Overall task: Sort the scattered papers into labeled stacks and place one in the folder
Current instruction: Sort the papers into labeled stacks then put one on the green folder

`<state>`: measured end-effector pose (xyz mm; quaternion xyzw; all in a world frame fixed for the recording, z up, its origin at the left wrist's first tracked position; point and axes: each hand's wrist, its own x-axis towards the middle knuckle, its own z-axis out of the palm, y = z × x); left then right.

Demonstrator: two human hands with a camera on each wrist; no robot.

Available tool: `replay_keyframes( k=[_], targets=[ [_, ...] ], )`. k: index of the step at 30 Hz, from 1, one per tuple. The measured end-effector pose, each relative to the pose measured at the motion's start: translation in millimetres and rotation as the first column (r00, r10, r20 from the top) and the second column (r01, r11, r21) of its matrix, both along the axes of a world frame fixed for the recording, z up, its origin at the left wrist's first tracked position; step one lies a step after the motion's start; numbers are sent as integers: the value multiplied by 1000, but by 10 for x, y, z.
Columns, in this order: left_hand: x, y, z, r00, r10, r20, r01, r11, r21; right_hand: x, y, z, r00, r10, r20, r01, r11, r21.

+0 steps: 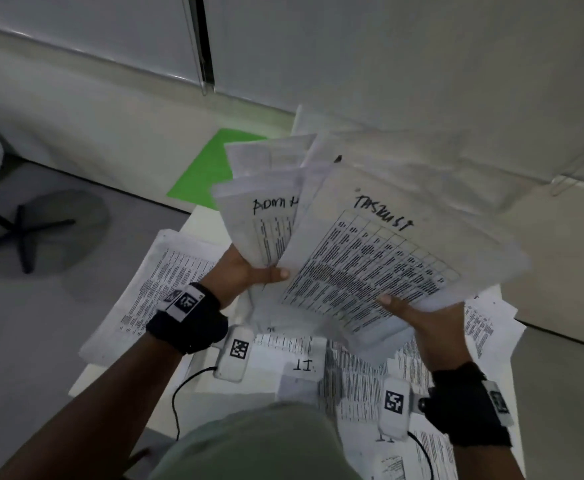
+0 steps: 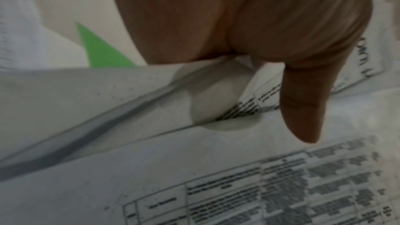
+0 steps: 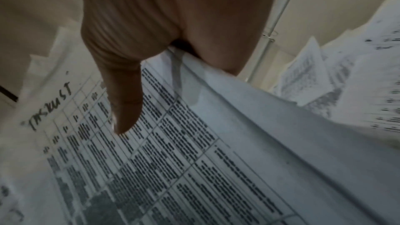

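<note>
early on, i judge: left hand (image 1: 249,271) and right hand (image 1: 408,313) each pinch fanned papers (image 1: 370,251); loose sheets (image 1: 166,282) cover the surface, green folder (image 1: 211,168) unfilled

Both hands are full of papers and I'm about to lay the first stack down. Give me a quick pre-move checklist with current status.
1. Left hand grips the sheets headed "ADM": ok.
2. Right hand grips the "TASKLIST" sheets, thumb on top: ok.
3. The two bundles are apart: not ok, their edges overlap.
4. Bare spot on the table: not ok, loose papers cover most of it.
5. Green folder open: cannot tell.
</note>
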<state>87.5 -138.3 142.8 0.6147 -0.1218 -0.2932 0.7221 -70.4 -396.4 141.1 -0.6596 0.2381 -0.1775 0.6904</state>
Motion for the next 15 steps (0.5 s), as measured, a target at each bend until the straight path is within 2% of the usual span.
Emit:
replay_keyframes(
  k=[3, 7, 10, 15],
  targets=[
    [31, -36, 69, 998, 5, 59, -6, 1000, 21, -24, -9, 66, 999, 17, 40, -14, 997, -76],
    [-45, -43, -271, 1000, 16, 26, -19, 994, 104, -58, 167, -254, 991, 75, -115, -74, 997, 13],
    [-123, -36, -480, 999, 43, 23, -46, 988, 150, -90, 271, -486, 974, 146, -171, -137, 989, 63],
    [-119, -13, -392, 992, 112, 50, -115, 991, 64, -21, 319, -482, 973, 171, -155, -158, 983, 93]
  ],
)
